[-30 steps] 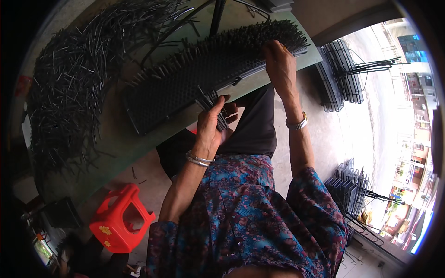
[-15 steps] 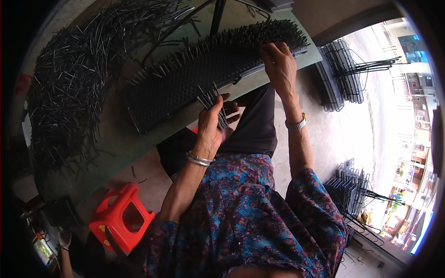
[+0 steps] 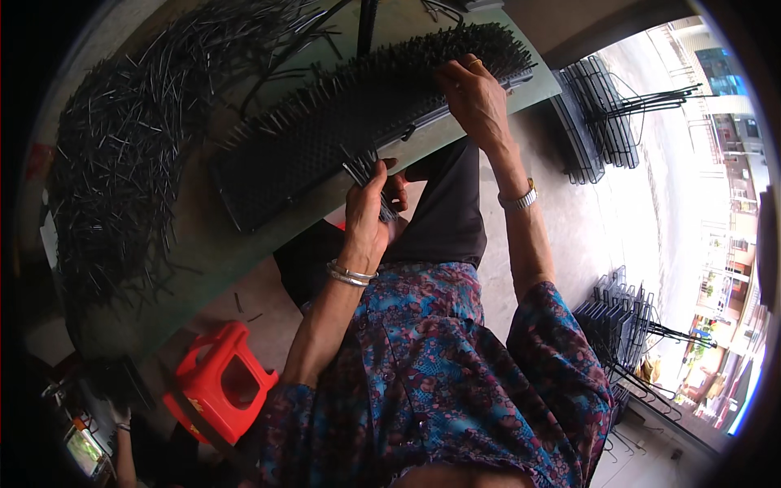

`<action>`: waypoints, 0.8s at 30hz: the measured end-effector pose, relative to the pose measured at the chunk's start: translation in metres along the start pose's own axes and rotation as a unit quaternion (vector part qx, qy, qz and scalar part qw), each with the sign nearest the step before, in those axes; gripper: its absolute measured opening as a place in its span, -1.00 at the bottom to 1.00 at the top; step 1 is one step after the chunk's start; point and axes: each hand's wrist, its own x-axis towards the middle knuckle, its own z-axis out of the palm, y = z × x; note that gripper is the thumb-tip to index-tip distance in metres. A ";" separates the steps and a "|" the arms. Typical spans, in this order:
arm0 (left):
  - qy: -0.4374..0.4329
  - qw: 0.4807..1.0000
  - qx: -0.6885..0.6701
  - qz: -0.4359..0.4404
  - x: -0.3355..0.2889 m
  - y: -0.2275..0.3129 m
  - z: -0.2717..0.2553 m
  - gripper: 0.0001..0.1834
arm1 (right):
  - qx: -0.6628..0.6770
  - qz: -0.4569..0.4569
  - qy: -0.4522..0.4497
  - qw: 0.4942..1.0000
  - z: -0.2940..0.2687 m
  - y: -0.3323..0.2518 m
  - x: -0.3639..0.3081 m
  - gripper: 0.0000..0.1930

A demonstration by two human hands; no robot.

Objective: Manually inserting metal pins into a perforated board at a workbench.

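A long black board studded with upright pins [image 3: 342,122] lies on a green table [image 3: 203,252]. My left hand [image 3: 370,215] is closed around a small bundle of thin black metal pins [image 3: 364,172] at the board's near edge. My right hand [image 3: 472,98] rests on the board's right end, fingers pinched down among the pins there. A large loose heap of the same black pins [image 3: 122,154] covers the table's left part.
A red plastic stool [image 3: 224,390] stands on the floor at lower left. Stacks of black wire racks [image 3: 598,110] sit on the floor at the right, with more wire racks [image 3: 622,325] lower down. Another person's hand [image 3: 120,416] shows at the bottom left.
My right hand has slid a little left along the board's right end. The left hand still holds the pin bundle in about the same place.
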 end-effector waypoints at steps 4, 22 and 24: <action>-0.002 1.000 0.000 0.007 0.000 -0.002 -0.003 -0.68 | 0.034 0.005 0.052 0.998 0.007 0.005 -0.005 -0.88; -0.018 1.000 0.013 0.014 0.001 0.002 -0.002 -0.63 | 0.047 0.072 0.085 0.993 0.003 -0.002 -0.015 -0.87; -0.013 1.000 0.019 0.013 -0.001 0.003 0.000 -0.63 | 0.007 0.109 0.080 0.991 0.000 -0.002 -0.013 -0.86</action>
